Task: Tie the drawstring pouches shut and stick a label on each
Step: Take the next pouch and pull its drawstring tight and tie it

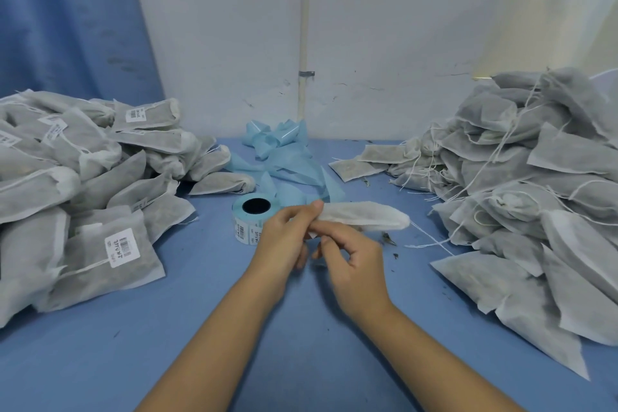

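My left hand (287,237) pinches one end of a white fabric pouch (368,216), held edge-on just above the blue table, its other end pointing right. My right hand (351,261) is below the pouch with fingers curled near the same end; a small white bit shows between the hands. The pouch's thin white drawstring (431,241) trails right onto the table. A roll of barcode labels (250,221) on pale blue backing stands just left of my left hand.
A heap of labelled pouches (83,184) fills the left side. A taller heap of pouches with loose strings (535,184) fills the right. Peeled blue backing strip (284,157) lies crumpled behind the roll. White wall at the back, blue curtain (67,17) on the left.
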`<state>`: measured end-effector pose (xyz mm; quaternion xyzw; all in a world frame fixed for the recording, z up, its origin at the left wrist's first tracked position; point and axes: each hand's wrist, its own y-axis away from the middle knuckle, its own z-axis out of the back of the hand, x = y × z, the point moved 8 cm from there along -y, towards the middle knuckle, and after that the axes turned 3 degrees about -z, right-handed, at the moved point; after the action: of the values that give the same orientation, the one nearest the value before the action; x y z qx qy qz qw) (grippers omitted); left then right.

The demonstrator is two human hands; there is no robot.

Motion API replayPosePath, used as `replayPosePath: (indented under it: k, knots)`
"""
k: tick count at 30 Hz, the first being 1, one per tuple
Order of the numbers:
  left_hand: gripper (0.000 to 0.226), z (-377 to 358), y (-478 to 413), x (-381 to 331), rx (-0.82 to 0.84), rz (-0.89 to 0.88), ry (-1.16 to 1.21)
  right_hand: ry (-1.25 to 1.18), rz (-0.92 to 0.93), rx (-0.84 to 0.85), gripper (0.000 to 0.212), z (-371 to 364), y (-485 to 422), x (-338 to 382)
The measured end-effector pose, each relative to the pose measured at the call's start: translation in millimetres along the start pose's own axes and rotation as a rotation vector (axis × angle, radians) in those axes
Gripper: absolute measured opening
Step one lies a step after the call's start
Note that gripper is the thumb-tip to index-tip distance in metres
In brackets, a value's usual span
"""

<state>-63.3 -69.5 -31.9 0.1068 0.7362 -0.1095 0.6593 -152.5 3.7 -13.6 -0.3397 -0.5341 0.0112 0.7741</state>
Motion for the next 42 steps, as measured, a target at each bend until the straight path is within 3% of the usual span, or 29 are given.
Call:
replayPosePath:
  k: [2,4,10,13,17,20,23,29,42]
  knots:
    - [0.009,5.8,-1.1,-4.1,-0.057,-0.028,0.047,-0.014,-0.007,0.041,0.036,-3.8,0.6,-0.1]
    - [0.011,14.5,-3.0,-9.8,-0.132,-0.073,0.087,-0.012,-0.001,0.05,0.038,-5.2,1.7,0.4]
    - [0.008,36.7,-3.4,-24.1,-0.266,-0.177,0.128,0.307,0.134,-0.237,0.048,14.5,-1.4,9.3]
    - [0.005,40.4,-4.3,-26.1,-0.279,-0.182,0.136,0.459,0.097,-0.277,0.06,19.1,-5.0,3.1]
    - [0.011,36.9,-4.1,-30.4,-0.222,-0.207,0.193,0.44,0.048,-0.261,0.038,23.4,-9.4,-1.0]
    - [0.021,23.8,-2.9,-34.7,-0.114,-0.233,0.281,0.296,-0.056,-0.235,0.013,23.9,-10.5,-9.7]
    - [0.034,14.8,-5.6,-29.5,-0.061,-0.158,0.308,0.014,-0.248,-0.294,0.016,28.1,-10.5,-27.1]
    - [0.04,17.3,-4.6,-18.0,-0.011,-0.059,0.26,-0.318,-0.576,-0.36,0.03,32.4,-9.2,-64.5]
    - [0.037,20.7,-8.3,-13.1,-0.049,-0.133,0.103,-0.375,-0.539,-0.265,0.016,20.8,-10.6,-61.2]
